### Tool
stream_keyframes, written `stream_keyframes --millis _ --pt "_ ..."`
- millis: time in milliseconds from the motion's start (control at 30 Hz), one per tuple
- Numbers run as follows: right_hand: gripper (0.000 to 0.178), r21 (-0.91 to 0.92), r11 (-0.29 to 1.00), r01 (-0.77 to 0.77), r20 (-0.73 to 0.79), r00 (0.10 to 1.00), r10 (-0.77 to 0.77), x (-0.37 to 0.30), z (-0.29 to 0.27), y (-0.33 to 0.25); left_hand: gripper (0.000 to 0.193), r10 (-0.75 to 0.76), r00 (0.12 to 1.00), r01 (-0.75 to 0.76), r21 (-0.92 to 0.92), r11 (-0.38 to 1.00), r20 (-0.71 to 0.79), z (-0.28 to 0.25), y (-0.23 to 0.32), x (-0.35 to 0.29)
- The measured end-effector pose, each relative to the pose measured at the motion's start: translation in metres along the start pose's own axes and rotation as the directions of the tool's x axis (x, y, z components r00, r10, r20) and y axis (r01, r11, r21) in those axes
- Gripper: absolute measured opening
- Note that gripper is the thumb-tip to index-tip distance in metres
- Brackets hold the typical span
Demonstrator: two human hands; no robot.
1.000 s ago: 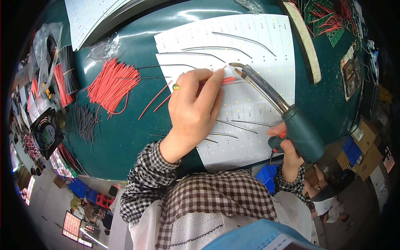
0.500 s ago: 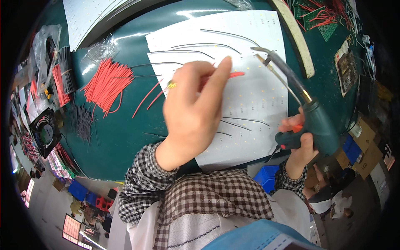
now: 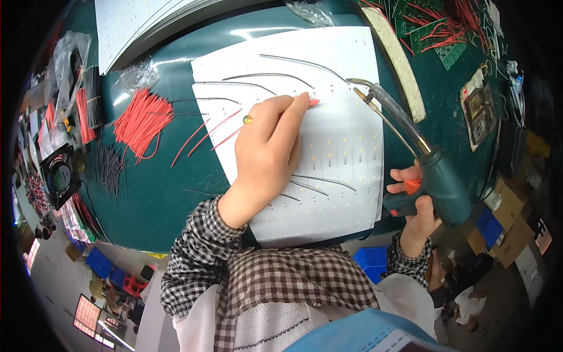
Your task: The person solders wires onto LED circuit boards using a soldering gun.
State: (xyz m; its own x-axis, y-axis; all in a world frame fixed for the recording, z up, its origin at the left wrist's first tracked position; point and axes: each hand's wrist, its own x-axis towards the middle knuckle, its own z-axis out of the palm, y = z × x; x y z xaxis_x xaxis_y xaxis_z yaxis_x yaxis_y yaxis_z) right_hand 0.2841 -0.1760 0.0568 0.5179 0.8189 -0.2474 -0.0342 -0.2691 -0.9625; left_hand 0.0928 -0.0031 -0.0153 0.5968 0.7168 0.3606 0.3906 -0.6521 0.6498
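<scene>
A white circuit panel (image 3: 346,141) with rows of small yellow spots lies in front of me. My left hand (image 3: 267,144) is over it, fingers closed on red wires (image 3: 314,102) whose ends stick out past the fingertips. Several red wires (image 3: 199,144) also stretch left from the panel near this hand. Black wires (image 3: 267,76) lie across its upper part, and more black wires (image 3: 319,180) lie lower down. In my right hand (image 3: 419,205) is a green soldering gun (image 3: 443,182) with an orange trigger. Its bent tip is above the panel's right side, near a black wire's end.
Left of the panel lie a bundle of red wires (image 3: 142,123) and a pile of short black wires (image 3: 109,167), with a black fan (image 3: 60,176) beyond. White panels (image 3: 146,29) are stacked at the back. A pale curved strip (image 3: 404,76) and green boards (image 3: 428,35) lie right.
The view has shifted, moving the panel slightly left and down in the picture. Less red wire sticks out past my left fingertips, and more red wire shows left of that hand.
</scene>
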Motion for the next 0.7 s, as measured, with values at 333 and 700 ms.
stream_keyframes --millis 333,700 --pt "0.065 -0.022 0.996 -0.092 0.014 0.996 0.092 0.0 0.016 -0.005 0.037 -0.012 1.0 0.011 0.111 0.994 0.005 -0.004 0.003 0.005" --pt "0.055 -0.183 0.978 -0.104 0.039 0.993 0.112 -0.004 0.024 -0.003 0.032 -0.002 1.0 0.004 0.071 0.997 -0.027 -0.004 0.001 0.005"
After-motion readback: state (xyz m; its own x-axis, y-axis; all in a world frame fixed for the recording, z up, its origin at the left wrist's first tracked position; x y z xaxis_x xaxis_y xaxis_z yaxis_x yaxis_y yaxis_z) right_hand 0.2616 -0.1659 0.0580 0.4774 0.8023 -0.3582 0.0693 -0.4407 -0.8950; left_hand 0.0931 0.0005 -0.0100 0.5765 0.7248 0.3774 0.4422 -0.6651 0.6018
